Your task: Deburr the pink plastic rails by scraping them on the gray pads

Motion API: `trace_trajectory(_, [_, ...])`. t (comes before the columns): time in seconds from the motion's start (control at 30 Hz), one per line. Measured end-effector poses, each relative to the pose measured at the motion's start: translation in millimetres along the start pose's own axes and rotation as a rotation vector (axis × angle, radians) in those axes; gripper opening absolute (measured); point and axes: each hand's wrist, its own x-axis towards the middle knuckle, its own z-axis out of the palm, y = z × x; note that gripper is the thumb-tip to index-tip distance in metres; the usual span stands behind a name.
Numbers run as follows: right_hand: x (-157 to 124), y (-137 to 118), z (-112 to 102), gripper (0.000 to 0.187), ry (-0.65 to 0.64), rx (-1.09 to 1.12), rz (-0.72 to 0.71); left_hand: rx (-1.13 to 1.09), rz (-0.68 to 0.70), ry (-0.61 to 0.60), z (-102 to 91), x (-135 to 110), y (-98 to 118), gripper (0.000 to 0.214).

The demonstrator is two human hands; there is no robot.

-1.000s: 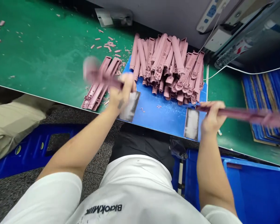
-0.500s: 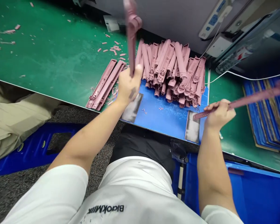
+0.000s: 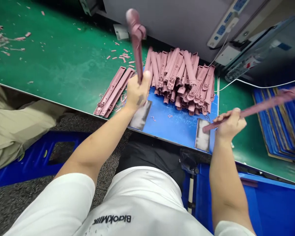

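Observation:
My left hand [image 3: 137,93] grips a pink moulded watch strap [image 3: 137,42] in a fist, and the strap stands upright and blurred with motion. My right hand [image 3: 229,124] holds a second pink strap [image 3: 265,108], which slants up to the right across its fingers. Between my hands, a heap of similar straps [image 3: 179,77] lies on a blue board [image 3: 172,129]. Two grey abrasive pads [image 3: 140,115] [image 3: 202,135] are fixed to the board's front, one close under each hand. Several straps [image 3: 113,91] lie side by side on the green mat, left of my left hand.
Pink trim scraps [image 3: 5,42] litter the green bench mat [image 3: 64,62]. Stacked blue trays [image 3: 277,124] sit to the right, a blue crate [image 3: 260,206] sits below, and a seated person's khaki-clad leg [image 3: 19,127] shows at left. A power unit and white cable lie behind.
My left hand has swung its strap from pointing left to pointing upright. The strap in my right hand has tilted from nearly level to rising rightward.

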Motion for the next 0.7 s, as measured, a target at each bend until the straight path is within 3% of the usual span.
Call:
trace_trajectory(0.1, [-45.2, 4.9, -16.8, 0.052, -0.06, -0.069, -0.257, 0.018, 0.131, -0.09, -22.0, -48.1, 13.7, 0.059])
trace_trajectory(0.17, [-90.5, 4.5, -42.1, 0.051, -0.116, -0.072, -0.294, 0.007, 0.145, -0.155, -49.1, -88.1, 28.9, 0.045])
trace_trajectory(0.23, [-122.1, -0.4, -68.5, 0.045, -0.139, 0.015, -0.235, -0.057, 0.151, -0.182, -73.2, -111.6, 43.4, 0.04])
trace_trajectory(0.3, [-125.6, -9.2, -86.5, 0.038, -0.147, 0.095, -0.169, -0.114, 0.139, -0.136, -85.8, -110.0, 55.3, 0.038])
trace_trajectory(0.37, [-99.8, -19.4, -90.4, 0.038, -0.061, 0.069, -0.257, -0.102, 0.177, -0.011, -82.3, -86.5, 66.2, 0.039])
trace_trajectory(0.43, [-54.3, -29.2, -78.6, 0.046, 0.088, -0.074, -0.475, -0.059, 0.271, 0.095, -62.3, -50.0, 78.5, 0.05])
trace_trajectory(0.5, [-1.9, -38.7, -53.1, 0.054, 0.115, -0.259, -0.596, -0.021, 0.379, 0.022, -28.0, -8.3, 91.7, 0.057])
trace_trajectory(0.63, [86.0, -59.5, 20.4, 0.054, -0.215, -0.606, -0.555, 0.243, 0.5, -0.513, 66.1, 74.2, 105.4, 0.026])
trace_trajectory(0.7, [113.3, -68.4, 53.9, 0.056, -0.396, -0.794, -0.525, 0.433, 0.46, -0.712, 113.3, 106.9, 102.6, 0.019])
